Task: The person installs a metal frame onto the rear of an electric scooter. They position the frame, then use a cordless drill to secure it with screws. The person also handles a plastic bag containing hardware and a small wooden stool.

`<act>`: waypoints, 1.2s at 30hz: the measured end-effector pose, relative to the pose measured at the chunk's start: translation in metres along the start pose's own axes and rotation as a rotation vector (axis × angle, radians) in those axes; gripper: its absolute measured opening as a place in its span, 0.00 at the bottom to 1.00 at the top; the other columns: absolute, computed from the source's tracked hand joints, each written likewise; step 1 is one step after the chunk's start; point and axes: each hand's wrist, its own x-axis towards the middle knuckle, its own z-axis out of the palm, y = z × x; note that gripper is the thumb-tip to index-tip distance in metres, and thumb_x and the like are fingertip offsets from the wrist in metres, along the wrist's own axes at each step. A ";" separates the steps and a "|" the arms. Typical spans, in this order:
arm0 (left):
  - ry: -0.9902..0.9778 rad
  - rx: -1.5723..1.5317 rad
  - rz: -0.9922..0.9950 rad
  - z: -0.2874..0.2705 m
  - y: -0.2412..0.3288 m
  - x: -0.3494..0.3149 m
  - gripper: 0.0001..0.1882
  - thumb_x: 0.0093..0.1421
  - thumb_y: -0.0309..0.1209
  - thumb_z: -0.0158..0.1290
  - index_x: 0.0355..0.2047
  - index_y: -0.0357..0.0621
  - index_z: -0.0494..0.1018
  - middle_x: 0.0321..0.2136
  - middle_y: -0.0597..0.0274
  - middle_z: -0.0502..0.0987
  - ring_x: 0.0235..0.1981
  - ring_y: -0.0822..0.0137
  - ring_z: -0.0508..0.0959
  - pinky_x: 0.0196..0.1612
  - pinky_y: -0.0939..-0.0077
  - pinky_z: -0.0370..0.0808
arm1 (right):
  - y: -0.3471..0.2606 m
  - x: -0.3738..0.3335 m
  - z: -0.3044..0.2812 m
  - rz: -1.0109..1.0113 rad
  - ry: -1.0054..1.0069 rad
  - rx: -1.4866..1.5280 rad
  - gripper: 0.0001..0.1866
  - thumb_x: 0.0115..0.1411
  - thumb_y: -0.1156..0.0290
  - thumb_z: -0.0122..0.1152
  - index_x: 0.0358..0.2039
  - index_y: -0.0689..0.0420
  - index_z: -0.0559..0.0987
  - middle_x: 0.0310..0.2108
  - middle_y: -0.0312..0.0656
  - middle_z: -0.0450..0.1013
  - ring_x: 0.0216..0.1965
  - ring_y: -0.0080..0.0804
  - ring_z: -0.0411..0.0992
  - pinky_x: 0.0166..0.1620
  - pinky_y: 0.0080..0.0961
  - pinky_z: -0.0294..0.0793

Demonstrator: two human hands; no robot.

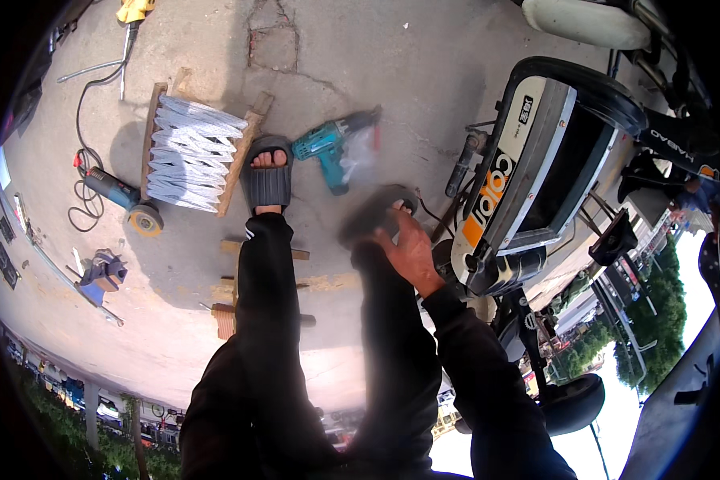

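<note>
My right hand (409, 250) reaches down over my right foot, its fingers apart and nothing seen in them. Beneath it, the dark slide sandal (374, 214) on that foot is smeared by motion. My left foot stands flat in a black ribbed slide sandal (267, 186). Between and ahead of my feet lies a teal cordless drill (323, 148) with a black front end. A blurred pale patch shows beside its handle. My left hand is out of sight.
Left of my feet stands a wooden stool with a white woven seat (190, 152). An angle grinder (124, 200) with a looped cord lies beside it. Wood pieces (226, 320) lie near my left leg. A vehicle body (528, 168) with a black rim rises close on my right.
</note>
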 end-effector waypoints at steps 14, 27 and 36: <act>-0.097 0.067 0.105 -0.046 -0.017 -0.025 0.18 0.63 0.35 0.52 0.49 0.38 0.73 0.45 0.51 0.77 0.45 0.55 0.79 0.44 0.61 0.78 | -0.005 0.137 0.130 -0.077 0.174 -0.287 0.35 0.53 0.52 0.70 0.51 0.64 0.69 0.40 0.53 0.71 0.44 0.53 0.71 0.45 0.44 0.72; 0.789 0.491 0.125 -0.355 -0.036 0.037 0.29 0.51 0.25 0.62 0.54 0.33 0.68 0.56 0.42 0.69 0.54 0.41 0.72 0.56 0.54 0.70 | 0.009 0.169 0.165 -0.011 0.407 -0.173 0.27 0.47 0.56 0.74 0.37 0.61 0.71 0.33 0.50 0.72 0.36 0.51 0.73 0.41 0.45 0.72; 0.908 0.652 0.157 -0.338 -0.051 0.108 0.46 0.52 0.47 0.65 0.63 0.35 0.58 0.65 0.38 0.57 0.68 0.41 0.56 0.69 0.44 0.51 | 0.022 0.165 0.113 -0.109 0.192 -0.052 0.27 0.46 0.61 0.74 0.40 0.63 0.73 0.36 0.57 0.75 0.39 0.54 0.76 0.46 0.45 0.73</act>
